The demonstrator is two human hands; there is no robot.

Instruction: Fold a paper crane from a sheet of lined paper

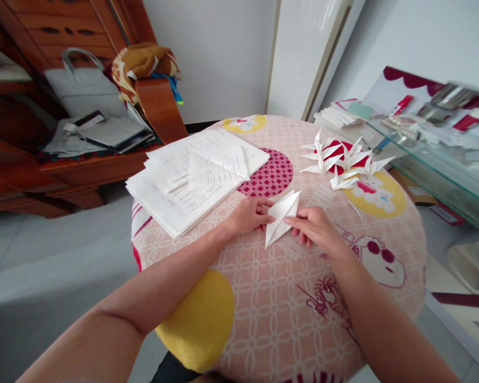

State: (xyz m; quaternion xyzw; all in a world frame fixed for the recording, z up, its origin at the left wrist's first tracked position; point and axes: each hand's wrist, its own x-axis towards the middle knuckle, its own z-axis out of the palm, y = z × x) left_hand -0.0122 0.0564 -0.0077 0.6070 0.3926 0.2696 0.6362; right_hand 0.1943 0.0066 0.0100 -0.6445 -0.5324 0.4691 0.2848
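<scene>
A folded white paper piece (281, 217), kite-shaped, lies on the round table's patterned pink cloth (271, 298). My left hand (248, 214) presses its left edge, fingers curled onto the paper. From the right, my right hand (314, 225) pinches the paper's right edge with fingertips together. Several finished white folded paper figures (343, 159) lie in a cluster farther back on the right. A stack of printed sheets (195, 173) sits at the back left of the table.
A wooden bench (83, 165) with a grey bag (83, 85), papers and a brown cloth stands at the left. A glass-topped shelf (443, 159) with small items runs along the right. Grey floor tiles (43, 266) lie below left.
</scene>
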